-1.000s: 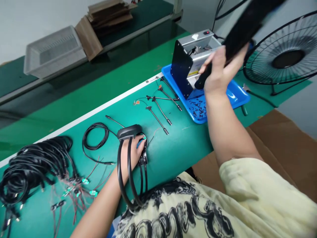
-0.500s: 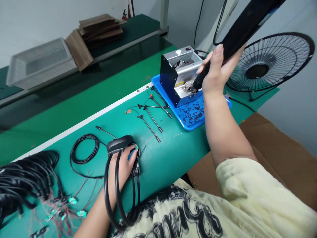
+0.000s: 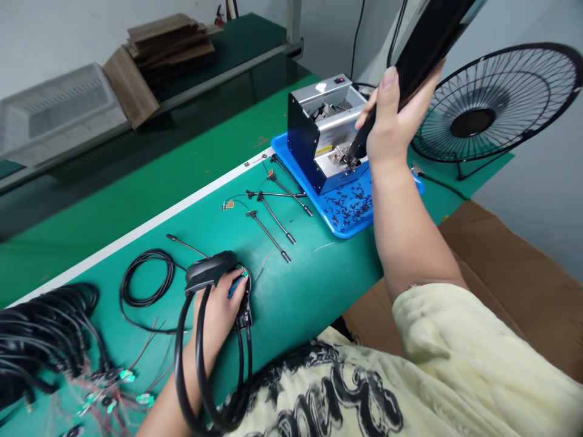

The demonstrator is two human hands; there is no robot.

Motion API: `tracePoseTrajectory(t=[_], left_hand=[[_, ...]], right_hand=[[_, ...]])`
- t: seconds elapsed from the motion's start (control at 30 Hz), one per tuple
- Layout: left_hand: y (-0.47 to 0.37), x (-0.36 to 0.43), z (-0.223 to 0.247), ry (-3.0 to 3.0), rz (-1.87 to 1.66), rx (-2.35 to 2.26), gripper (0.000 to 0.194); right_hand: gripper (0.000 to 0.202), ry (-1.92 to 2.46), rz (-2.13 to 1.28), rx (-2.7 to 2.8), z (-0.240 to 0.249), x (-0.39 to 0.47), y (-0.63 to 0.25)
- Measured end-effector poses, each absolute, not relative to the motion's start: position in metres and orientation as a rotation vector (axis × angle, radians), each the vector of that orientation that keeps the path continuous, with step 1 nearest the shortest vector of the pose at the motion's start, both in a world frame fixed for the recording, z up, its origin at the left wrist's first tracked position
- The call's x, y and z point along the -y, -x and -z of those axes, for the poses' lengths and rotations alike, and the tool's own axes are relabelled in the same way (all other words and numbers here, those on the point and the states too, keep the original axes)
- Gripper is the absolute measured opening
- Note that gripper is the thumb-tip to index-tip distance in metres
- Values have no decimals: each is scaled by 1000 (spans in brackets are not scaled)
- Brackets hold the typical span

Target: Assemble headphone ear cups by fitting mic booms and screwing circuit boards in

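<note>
My left hand [image 3: 217, 311] is closed on the opened earcup of a black headset [image 3: 210, 267], thumb and fingers at a small green circuit board [image 3: 245, 274]. The headband's two black bars arch over my left wrist toward my shirt. My right hand [image 3: 390, 130] is wrapped round a thick black electric screwdriver [image 3: 426, 51], which slants down to the left. Its tip meets the metal outlet on the front of a screw feeder [image 3: 319, 149]; a screw at the tip is too small to make out. The feeder stands in a blue tray [image 3: 339, 232] with many small black screws.
Several microphone booms [image 3: 272, 238] lie left of the tray. A coiled black cable [image 3: 148, 276] lies beyond the headset, with a cable bundle [image 3: 50, 328] and wired green boards [image 3: 126, 375] farther left. A fan [image 3: 473, 121] stands right; a white basket [image 3: 57, 115] sits on the back shelf.
The whole view has shifted a little, so things sit slightly farther left. Both hands keep their grips, and the screwdriver's tip stays at the feeder's outlet.
</note>
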State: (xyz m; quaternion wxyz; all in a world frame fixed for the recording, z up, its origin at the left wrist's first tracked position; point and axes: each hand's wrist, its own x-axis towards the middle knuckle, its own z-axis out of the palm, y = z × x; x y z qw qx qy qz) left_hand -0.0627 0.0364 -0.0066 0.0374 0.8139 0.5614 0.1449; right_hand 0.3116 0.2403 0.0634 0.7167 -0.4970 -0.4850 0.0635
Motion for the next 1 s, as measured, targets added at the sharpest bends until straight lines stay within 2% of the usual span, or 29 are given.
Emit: tracePoseTrajectory(t=[0.27,0.47,0.67,0.77,0.87,1.0], left_hand=[[62,-36,7,-2466,-442,-1739,28],[60,-38,6,-2518,-527,-1726,25],[48,-31,-4,-2283,-432,-1878,34],[47,-33,-5,-2248,-422,-1861,30],[48,-34,-4,-2257,-404,-1840,28],[49,-34,-5,-2295,-402,-1797,29]], right_hand=[[69,1045,-236,1159,-63,-237,-311],[45,1111,-372,1196,-80,-216,-308],[43,685,-581,1040,-68,-152,-239],[40,558,-877,1054,-65,-112,-179],[42,483,-1059,1010,-63,-91,-125],[50,494,-1102,1058,-52,-95,-86]])
